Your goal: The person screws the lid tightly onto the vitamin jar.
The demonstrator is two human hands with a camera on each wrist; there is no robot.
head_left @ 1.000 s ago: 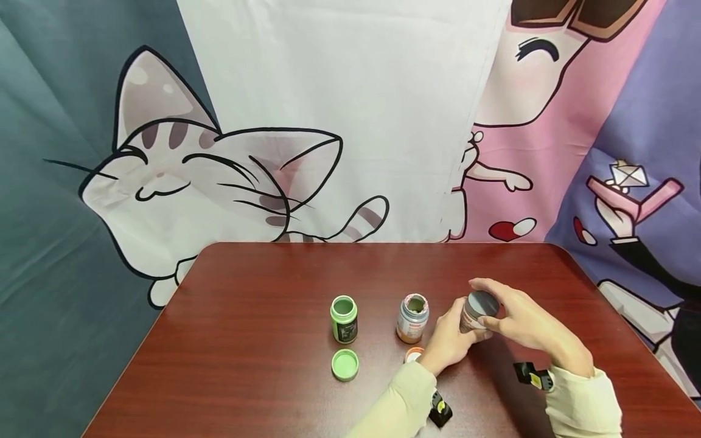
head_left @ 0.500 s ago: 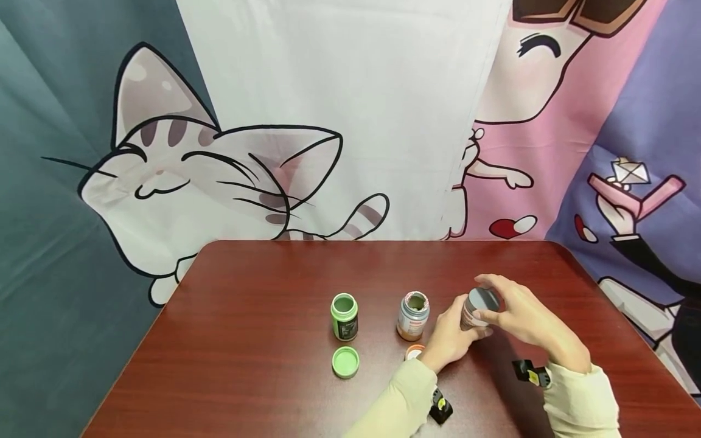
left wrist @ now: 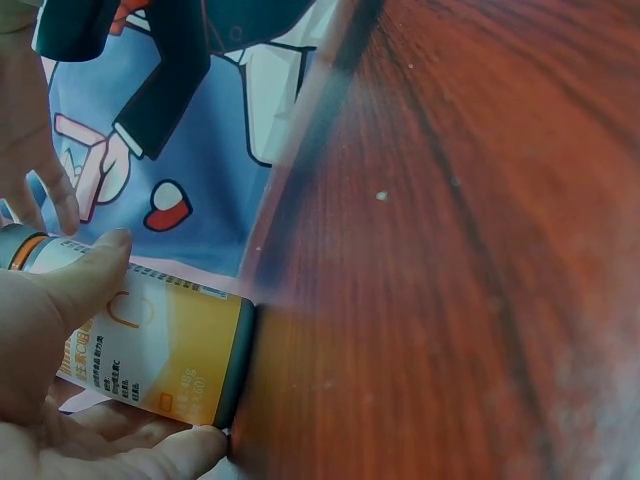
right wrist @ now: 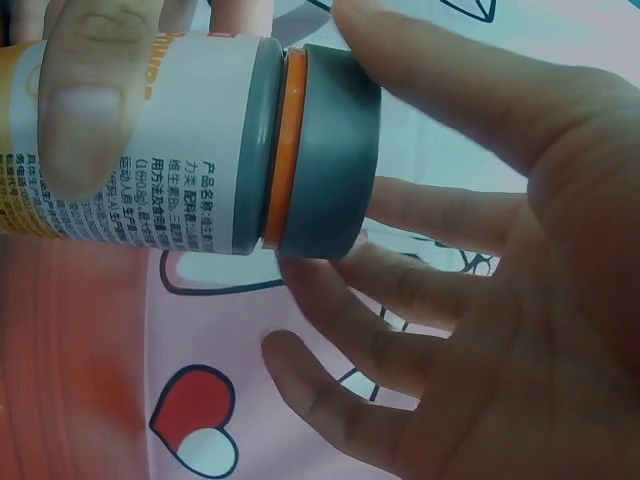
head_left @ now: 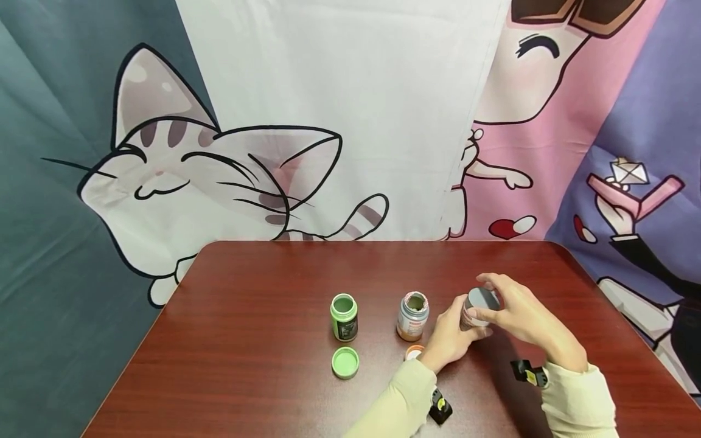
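The right hand (head_left: 520,313) is resting its thumb farther left across the grey cap (right wrist: 335,150) than a second ago, thumb and fingers closing on its rim. The left hand's (head_left: 451,340) fingers are wrapping the bottle (left wrist: 190,340), which is staying right of the uncapped orange-based bottle (head_left: 412,325), over the counter (head_left: 263,340).

I remotely view a wood-grain table (head_left: 246,340) bearing 1 green bottle (head_left: 344,319), 1 grey bottle (head_left: 412,317), 1 green cap (head_left: 345,363), 1 orange-rimmed cap (head_left: 414,353).
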